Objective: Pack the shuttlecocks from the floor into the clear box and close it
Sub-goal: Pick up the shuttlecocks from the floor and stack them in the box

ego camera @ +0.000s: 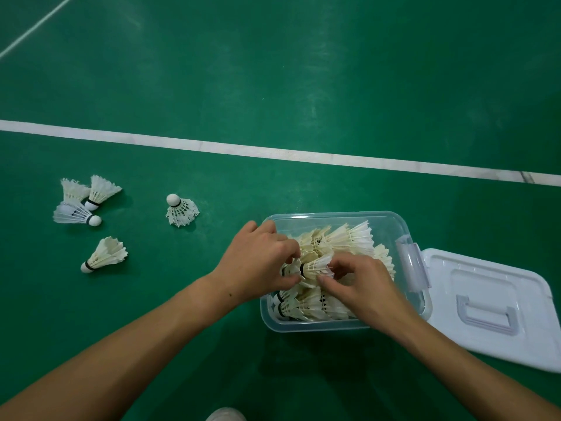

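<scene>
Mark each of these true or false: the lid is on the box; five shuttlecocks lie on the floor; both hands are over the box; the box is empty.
1. The lid is on the clear box. False: it lies on the floor to the box's right.
2. Five shuttlecocks remain on the floor. True.
3. The left hand and right hand are over the box, holding a shuttlecock. True.
4. The box is empty. False: it holds many shuttlecocks.

- The clear box [391, 229] looked like smooth, glossy see-through plastic.
- Its lid [498, 302] was opaque white plastic, smooth.
- The shuttlecocks [104, 255] had white feather skirts and smooth rounded tips.
- The green floor [273, 71] had a faint sheen.
</scene>
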